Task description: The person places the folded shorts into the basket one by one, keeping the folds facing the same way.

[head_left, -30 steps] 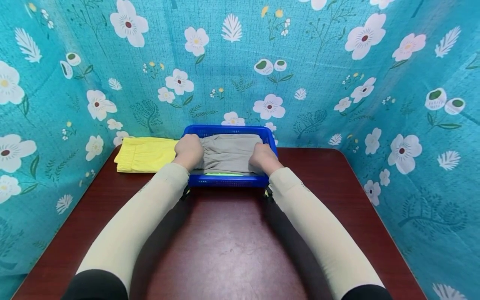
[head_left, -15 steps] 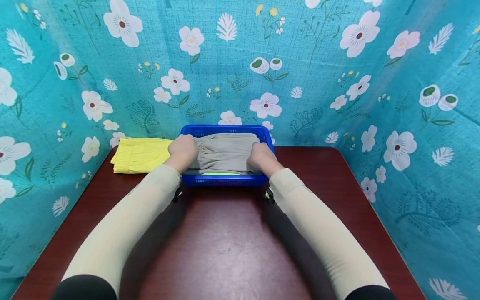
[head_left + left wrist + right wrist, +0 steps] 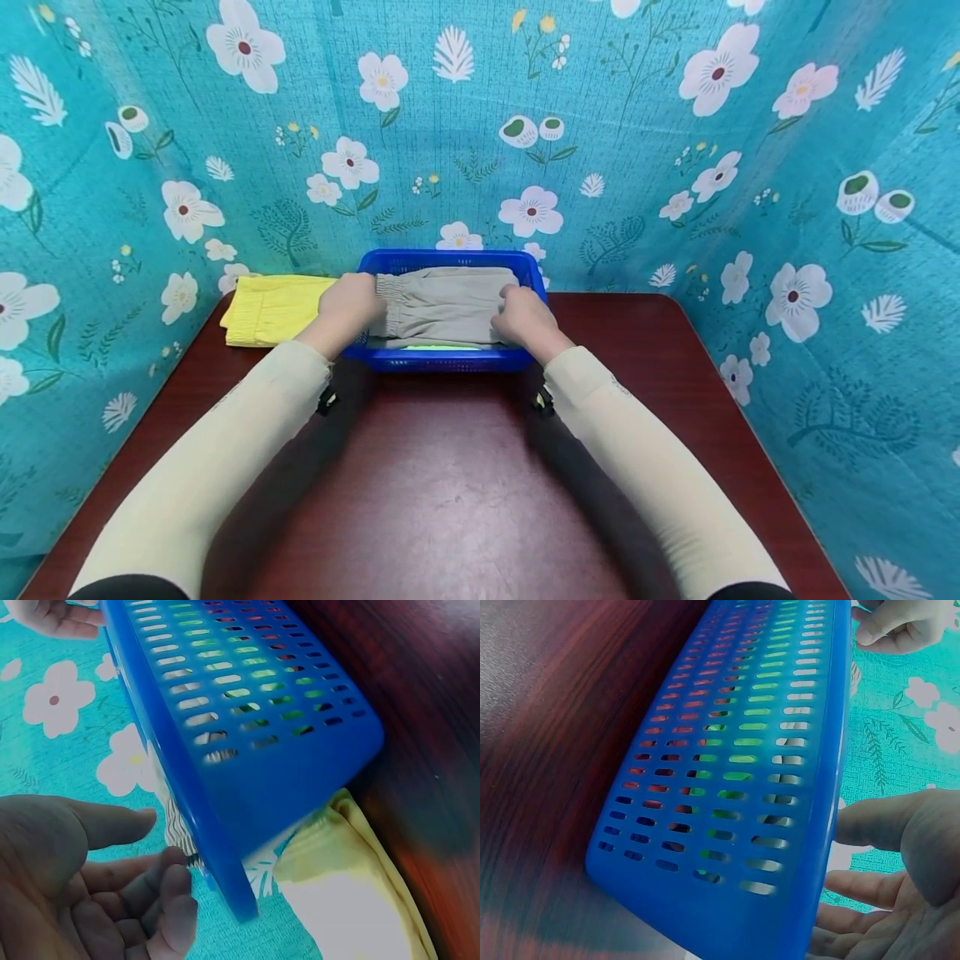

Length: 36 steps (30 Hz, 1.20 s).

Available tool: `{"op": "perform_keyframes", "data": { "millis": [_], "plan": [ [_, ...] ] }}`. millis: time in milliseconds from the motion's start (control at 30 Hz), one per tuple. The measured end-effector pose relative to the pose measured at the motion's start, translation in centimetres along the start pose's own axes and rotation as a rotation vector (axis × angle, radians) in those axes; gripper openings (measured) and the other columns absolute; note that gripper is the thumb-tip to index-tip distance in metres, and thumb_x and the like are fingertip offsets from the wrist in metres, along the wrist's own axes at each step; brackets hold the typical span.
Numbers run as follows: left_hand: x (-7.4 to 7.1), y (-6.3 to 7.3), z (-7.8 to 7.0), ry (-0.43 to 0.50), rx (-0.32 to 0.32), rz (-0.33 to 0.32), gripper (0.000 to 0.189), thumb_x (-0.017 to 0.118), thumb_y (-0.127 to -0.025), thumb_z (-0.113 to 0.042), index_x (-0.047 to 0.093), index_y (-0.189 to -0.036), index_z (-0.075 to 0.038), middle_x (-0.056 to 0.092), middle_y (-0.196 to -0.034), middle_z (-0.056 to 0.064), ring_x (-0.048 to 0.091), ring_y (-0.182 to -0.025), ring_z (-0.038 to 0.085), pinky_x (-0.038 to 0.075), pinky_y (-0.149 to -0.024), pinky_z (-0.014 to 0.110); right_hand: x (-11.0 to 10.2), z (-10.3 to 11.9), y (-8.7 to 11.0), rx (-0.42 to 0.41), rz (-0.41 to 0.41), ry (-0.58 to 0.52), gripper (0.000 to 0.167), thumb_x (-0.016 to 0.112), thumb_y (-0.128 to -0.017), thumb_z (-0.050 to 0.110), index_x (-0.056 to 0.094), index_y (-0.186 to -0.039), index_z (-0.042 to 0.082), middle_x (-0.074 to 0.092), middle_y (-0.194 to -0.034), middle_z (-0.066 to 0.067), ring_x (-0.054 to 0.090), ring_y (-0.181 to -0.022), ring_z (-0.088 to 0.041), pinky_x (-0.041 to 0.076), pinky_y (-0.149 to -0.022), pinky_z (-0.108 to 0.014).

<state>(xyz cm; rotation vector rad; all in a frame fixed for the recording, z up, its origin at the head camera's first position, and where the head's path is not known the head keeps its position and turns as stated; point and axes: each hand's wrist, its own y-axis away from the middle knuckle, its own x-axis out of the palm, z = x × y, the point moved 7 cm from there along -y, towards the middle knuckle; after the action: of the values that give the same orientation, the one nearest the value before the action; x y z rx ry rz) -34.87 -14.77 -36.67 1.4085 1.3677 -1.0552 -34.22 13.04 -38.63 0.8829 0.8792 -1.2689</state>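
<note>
here, both hands [image 3: 349, 303] [image 3: 528, 319], thumbs apart from fingers, by grey cloth [image 3: 453, 302] in blue basket [image 3: 450, 361]

Basket [image 3: 450, 361]: yellow cloth [image 3: 281, 310] left, room right

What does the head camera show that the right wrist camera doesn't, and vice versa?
Only the head view shows the folded yellow cloth on the table left of the blue basket, the broad top of the grey cloth inside it, and the sleeves. Only the right wrist view shows the palm side of the right hand, its thumb apart from its fingers. Both show the basket, table, left hand and flowered curtain.
</note>
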Motion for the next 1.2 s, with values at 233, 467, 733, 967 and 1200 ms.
{"op": "perform_keyframes", "data": {
  "millis": [233, 467, 733, 967, 1200],
  "plan": [
    [-1.1, 1.5, 0.7, 0.023, 0.086, -0.064, 0.036, 0.060, -0.100, -0.026, 0.047, -0.071, -0.011, 0.037, -0.060, 0.000, 0.040, -0.055, 0.020, 0.032, -0.047, 0.034, 0.3, -0.1, 0.6, -0.047, -0.044, -0.017, 0.049, 0.063, -0.097, 0.026, 0.056, -0.141, 0.007, 0.064, -0.134, -0.014, 0.062, -0.120, -0.028, 0.052, -0.102, -0.050],
    [-1.8, 2.8, 1.8, 0.028, 0.119, -0.089, 0.022, 0.057, -0.102, -0.027, 0.064, -0.096, -0.007, 0.063, -0.080, 0.010, 0.056, -0.067, 0.025, 0.043, -0.054, 0.038, 0.4, -0.4, 1.3, -0.089, -0.073, -0.026, 0.043, 0.062, -0.098, 0.026, 0.061, -0.137, 0.008, 0.069, -0.127, -0.011, 0.065, -0.111, -0.025, 0.054, -0.098, -0.049],
    [-2.4, 3.6, 4.4, 0.064, 0.097, -0.115, 0.036, 0.051, -0.102, -0.025, 0.065, -0.124, 0.000, 0.065, -0.074, 0.010, 0.057, -0.064, 0.026, 0.046, -0.052, 0.038, 0.3, 0.1, 2.4, -0.130, -0.099, -0.043, 0.041, 0.061, -0.099, 0.027, 0.062, -0.136, 0.008, 0.063, -0.137, -0.013, 0.060, -0.123, -0.027, 0.051, -0.103, -0.050],
    [-2.6, 4.2, 6.4, 0.063, 0.079, -0.122, 0.040, 0.050, -0.101, -0.022, 0.062, -0.130, 0.003, 0.071, -0.107, 0.023, 0.065, -0.085, 0.036, 0.056, -0.068, 0.052, -0.2, 0.1, 3.5, -0.159, -0.118, -0.076, 0.041, 0.064, -0.099, 0.028, 0.063, -0.136, 0.009, 0.061, -0.140, -0.012, 0.057, -0.131, -0.027, 0.050, -0.105, -0.050],
    [-2.0, 4.0, 8.5, 0.033, 0.077, -0.099, 0.043, 0.052, -0.102, -0.024, 0.059, -0.133, 0.005, 0.061, -0.131, 0.031, 0.060, -0.114, 0.048, 0.051, -0.088, 0.066, -0.6, 0.7, 4.6, -0.192, -0.127, -0.110, 0.039, 0.064, -0.100, 0.031, 0.064, -0.135, 0.014, 0.062, -0.140, -0.008, 0.061, -0.123, -0.026, 0.053, -0.101, -0.049]
  ]
}}
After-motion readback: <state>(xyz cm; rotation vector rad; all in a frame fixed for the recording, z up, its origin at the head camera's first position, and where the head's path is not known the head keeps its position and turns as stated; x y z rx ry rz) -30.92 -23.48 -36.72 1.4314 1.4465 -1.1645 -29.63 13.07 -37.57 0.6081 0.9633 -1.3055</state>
